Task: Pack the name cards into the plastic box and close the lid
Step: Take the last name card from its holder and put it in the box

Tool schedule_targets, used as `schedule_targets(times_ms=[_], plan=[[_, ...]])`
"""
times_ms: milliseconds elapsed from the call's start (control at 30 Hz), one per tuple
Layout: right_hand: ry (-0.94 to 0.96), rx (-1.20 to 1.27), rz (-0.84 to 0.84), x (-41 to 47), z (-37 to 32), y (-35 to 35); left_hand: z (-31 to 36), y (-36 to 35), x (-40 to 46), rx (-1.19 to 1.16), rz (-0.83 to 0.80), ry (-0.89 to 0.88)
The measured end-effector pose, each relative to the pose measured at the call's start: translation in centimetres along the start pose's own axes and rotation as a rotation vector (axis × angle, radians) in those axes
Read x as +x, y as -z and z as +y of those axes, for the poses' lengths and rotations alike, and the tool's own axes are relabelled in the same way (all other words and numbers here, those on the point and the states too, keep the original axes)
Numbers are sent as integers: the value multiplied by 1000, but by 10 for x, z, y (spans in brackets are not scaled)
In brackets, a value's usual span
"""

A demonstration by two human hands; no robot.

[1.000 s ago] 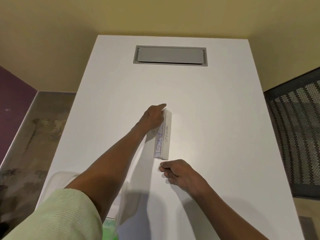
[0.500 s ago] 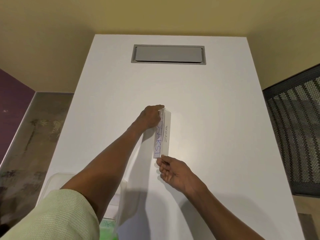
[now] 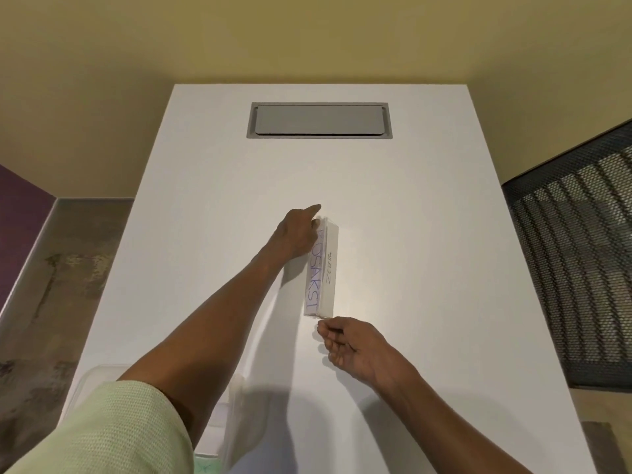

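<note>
"While the left hand [image 3: 297, 234] gripped the far end of the name cards [image 3: 321, 268], what was your right doing?"

"My right hand [image 3: 355, 348] sat palm-up at the near end, fingers [image 3: 330, 331] loosely curled, tips at the stack's corner or just short of it; I couldn't tell which. Forefinger out, the left hand's other fingers curled onto the side of the bundle, which stood on edge mid-table [image 3: 427, 234]."

"And the plastic box [image 3: 236, 405]?"

"It was well back, near the table's left edge, mostly hidden under my forearm. I judged the cards needed squeezing from both ends so none fanned out."

"Any risk?"

"I thought a loose grip could spill them during the carry, so I'd have clamped firmly first."
</note>
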State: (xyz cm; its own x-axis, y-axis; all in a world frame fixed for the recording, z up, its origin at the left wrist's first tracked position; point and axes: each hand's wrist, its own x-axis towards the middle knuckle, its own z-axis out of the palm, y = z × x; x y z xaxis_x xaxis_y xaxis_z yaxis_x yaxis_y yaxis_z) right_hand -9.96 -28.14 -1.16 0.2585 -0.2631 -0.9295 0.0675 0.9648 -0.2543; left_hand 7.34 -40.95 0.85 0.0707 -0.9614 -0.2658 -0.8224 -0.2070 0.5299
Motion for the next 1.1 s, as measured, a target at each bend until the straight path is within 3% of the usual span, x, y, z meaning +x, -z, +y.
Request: schedule_targets(times_ms=[233, 700, 833, 1100], plan=[[5, 171, -75, 5, 6, -6, 15, -8, 9, 68, -162, -10], [24, 92, -5, 4, -2, 15, 3, 16, -13, 133, 24, -54], [23, -16, 54, -1, -19, 24, -8, 29, -30, 42, 108, 23], [-28, -296, 140, -13, -61, 46, -30, 16, -71, -164, 253, 356]])
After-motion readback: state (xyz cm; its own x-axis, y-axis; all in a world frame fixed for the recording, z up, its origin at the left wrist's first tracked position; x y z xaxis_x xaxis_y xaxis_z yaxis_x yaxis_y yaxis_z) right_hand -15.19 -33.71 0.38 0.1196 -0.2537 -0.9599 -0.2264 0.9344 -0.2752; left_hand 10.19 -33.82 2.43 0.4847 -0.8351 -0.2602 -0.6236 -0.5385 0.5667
